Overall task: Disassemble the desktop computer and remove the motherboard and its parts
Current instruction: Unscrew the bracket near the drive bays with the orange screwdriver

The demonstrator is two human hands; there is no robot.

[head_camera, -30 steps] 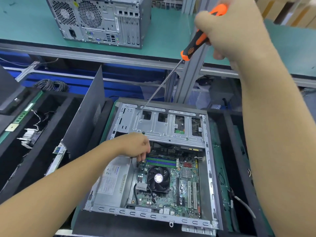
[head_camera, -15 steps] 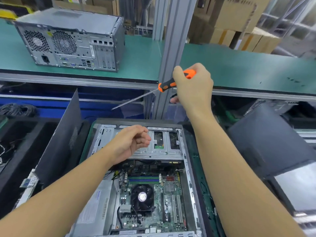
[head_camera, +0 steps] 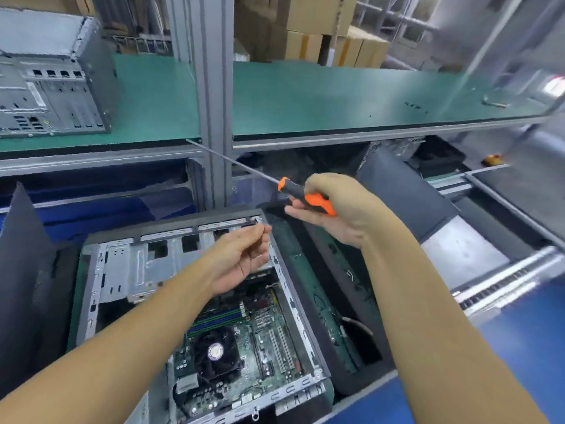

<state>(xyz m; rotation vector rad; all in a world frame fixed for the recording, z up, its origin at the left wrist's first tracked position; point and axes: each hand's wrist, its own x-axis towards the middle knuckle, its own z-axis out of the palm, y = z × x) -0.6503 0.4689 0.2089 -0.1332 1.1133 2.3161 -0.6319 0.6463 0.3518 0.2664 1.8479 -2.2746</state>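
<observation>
Orange and black rubber covers the handle of the screwdriver (head_camera: 305, 198), which the right hand (head_camera: 339, 206) grips right of centre frame. Its thin steel shaft slants toward the upper left and crosses in front of a grey aluminium post (head_camera: 211, 87). The left hand (head_camera: 241, 255) is palm up just below and left of it, with fingers lightly bent and fingertips drawn together. Whether they pinch anything small cannot be told through the blur.

Both hands hang above the far right corner of the open computer case (head_camera: 128, 270), a box of bare perforated sheet metal lying on its side in the lower centre. The motherboard (head_camera: 269, 356) sits inside it, below the left hand. It is a green board with long black slots, a round black cooler fan (head_camera: 215, 351), and green and blue memory sticks (head_camera: 220, 319). The sticker on the fan hub is too blurred to read.

A dark grey side panel (head_camera: 24, 255) leans at the left edge of the frame. On the green-matted desk (head_camera: 336, 96) across the top, a second grey tower (head_camera: 52, 87) stands at the upper left with its rear ports facing the camera. Brown cardboard boxes (head_camera: 321, 26) are stacked behind.
</observation>
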